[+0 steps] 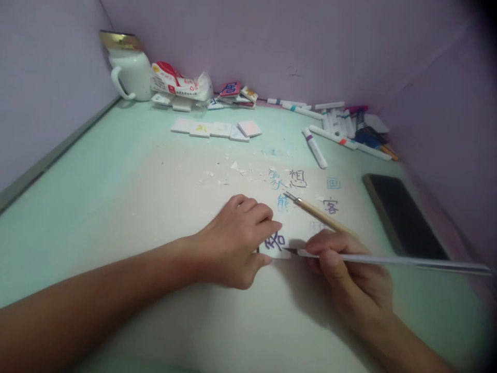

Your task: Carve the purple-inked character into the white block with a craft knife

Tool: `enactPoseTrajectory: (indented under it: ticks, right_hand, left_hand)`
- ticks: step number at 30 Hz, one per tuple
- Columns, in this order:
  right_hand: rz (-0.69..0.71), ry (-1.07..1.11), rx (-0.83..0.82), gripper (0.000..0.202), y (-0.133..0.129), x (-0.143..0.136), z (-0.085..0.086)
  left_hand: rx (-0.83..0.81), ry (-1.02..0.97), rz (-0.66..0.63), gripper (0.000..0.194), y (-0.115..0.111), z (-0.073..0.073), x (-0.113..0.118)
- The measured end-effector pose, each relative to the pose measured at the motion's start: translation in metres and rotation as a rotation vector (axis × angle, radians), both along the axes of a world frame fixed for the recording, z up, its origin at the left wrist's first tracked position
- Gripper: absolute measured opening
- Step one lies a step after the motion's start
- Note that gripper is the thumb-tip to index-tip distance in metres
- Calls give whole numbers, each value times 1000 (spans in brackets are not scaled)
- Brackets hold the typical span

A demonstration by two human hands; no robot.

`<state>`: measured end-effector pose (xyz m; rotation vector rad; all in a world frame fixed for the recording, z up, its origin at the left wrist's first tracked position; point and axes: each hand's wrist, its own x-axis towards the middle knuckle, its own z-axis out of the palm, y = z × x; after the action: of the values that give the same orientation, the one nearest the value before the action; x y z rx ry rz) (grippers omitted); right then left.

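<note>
A small white block (280,252) with a purple character on its face lies on the pale green table (155,321). My left hand (243,241) grips its left side, thumb at the lower edge and fingers at the upper one. Pinched between the thumb and fingers of my right hand (349,269) is a slim pale pen-like tool (407,263), its dark pointed tip at the block's right part. Just beyond my right hand lies a wooden-handled tool (316,212) with a metal end, partly hidden by that hand.
Blue and purple characters (297,178) and white shavings (240,170) mark the table. A dark phone (402,215) lies right. Markers (315,148), white tiles (202,128), a tissue pack (180,83) and a lidded white mug (134,75) stand or lie towards the back.
</note>
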<state>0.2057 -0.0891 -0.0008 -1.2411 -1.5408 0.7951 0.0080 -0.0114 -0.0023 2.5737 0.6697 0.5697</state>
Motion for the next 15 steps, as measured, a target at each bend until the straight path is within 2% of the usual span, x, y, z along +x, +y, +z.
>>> enactPoseTrajectory:
  ticks: [6, 11, 15]
  right_hand:
    - [21, -2, 10, 16, -1, -1, 1]
    - [96, -70, 20, 16, 2, 3, -2]
    - [167, -140, 90, 17, 6, 6, -5]
  left_hand:
    - [-23, 44, -16, 40, 1, 6, 0]
    - [-14, 36, -13, 39, 1, 6, 0]
    - [-29, 54, -16, 39, 1, 6, 0]
